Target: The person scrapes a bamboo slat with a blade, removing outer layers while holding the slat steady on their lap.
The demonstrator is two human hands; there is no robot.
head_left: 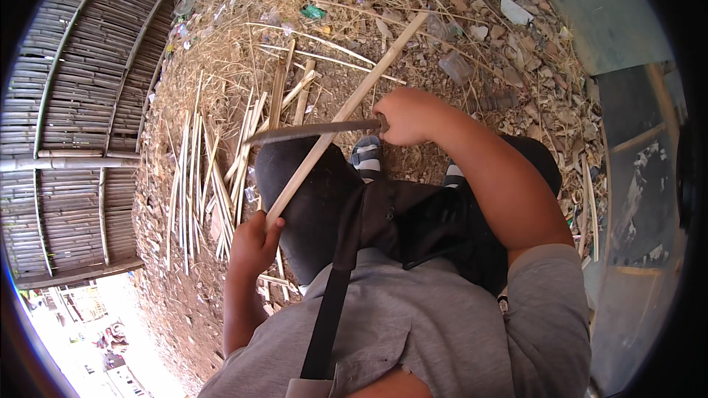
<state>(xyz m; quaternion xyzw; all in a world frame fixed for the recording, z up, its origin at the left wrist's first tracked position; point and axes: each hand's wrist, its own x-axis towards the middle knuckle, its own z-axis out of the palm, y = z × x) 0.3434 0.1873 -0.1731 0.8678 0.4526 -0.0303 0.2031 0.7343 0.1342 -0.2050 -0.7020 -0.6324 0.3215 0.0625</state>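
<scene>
My left hand (254,247) is closed around the near end of a long, pale bamboo strip (304,173), its thumb pressed along the strip. The strip slants up and away to the right, passing over my dark-clothed left knee (301,203). My right hand (405,116) grips the handle of a machete (291,133), most of the handle hidden in the fist. Its long, dull blade points left and bends down slightly at the tip. About midway along, the blade crosses the bamboo strip and appears to touch it.
Several thin split strips (193,184) lie on the dirt to the left, with wider pieces (280,88) beyond my knee. Rubble and litter (457,66) cover the far ground. A bamboo-slat panel (81,103) stands left; dark sheets (638,177) stand right.
</scene>
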